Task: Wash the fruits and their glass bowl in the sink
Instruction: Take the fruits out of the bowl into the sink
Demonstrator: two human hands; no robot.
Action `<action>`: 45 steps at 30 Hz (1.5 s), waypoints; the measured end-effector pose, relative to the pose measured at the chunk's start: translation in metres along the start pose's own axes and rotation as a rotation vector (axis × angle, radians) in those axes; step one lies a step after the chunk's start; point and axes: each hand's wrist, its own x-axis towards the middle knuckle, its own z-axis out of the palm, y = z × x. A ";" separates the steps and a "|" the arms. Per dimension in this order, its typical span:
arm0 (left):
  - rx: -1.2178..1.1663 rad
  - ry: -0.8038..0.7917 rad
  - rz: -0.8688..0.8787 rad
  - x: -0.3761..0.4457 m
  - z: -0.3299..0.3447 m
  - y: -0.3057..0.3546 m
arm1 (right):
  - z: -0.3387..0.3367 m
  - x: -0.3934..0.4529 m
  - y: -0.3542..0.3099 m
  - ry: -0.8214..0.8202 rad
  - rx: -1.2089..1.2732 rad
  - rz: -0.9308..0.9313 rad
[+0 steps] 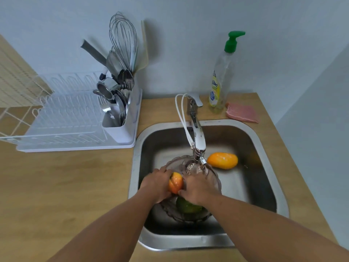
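Now: left hand point(157, 183) and right hand point(197, 188) gripping orange fruit point(175, 182) between them, over glass bowl point(214, 174) | Done maybe: yellow fruit point(222, 160) far beyond right hand | Left: green fruit point(186, 206) under hands, bowl

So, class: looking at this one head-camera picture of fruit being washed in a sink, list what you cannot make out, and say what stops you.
- Green fruit in the glass bowl: mostly covered by the right hand.
- Orange-red fruit: both hands, including the left hand, hide its sides.
- Running water: none can be made out below the tap.
- Soap bottle label: too small to read.
- Speckled item in the bowl: unclear, behind the spout.
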 end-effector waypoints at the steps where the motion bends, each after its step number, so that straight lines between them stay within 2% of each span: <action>1: 0.001 0.011 -0.004 0.000 0.004 0.000 | 0.003 0.001 0.000 0.012 0.001 0.008; 7: -0.134 0.055 0.028 -0.003 0.013 -0.007 | 0.008 0.000 -0.003 0.073 0.058 0.042; 11: -0.166 0.122 0.072 0.001 -0.005 0.002 | -0.016 -0.005 0.005 0.158 0.112 0.049; 18: -0.241 0.183 0.195 0.037 -0.035 0.081 | -0.061 -0.028 0.077 0.264 0.353 0.150; 22: -0.119 0.170 0.296 0.059 -0.025 0.140 | -0.057 -0.044 0.126 0.328 0.392 0.278; 26: -0.018 0.100 0.310 0.070 -0.010 0.173 | -0.047 -0.047 0.144 0.315 0.413 0.377; 33: 0.072 0.048 0.245 0.086 0.012 0.168 | -0.033 -0.030 0.138 0.263 0.569 0.472; 41: 0.044 0.082 0.224 0.088 0.017 0.167 | -0.032 -0.029 0.143 0.212 0.586 0.518; 45: -0.055 0.168 0.241 0.073 0.014 0.154 | -0.041 -0.039 0.139 0.196 0.529 0.511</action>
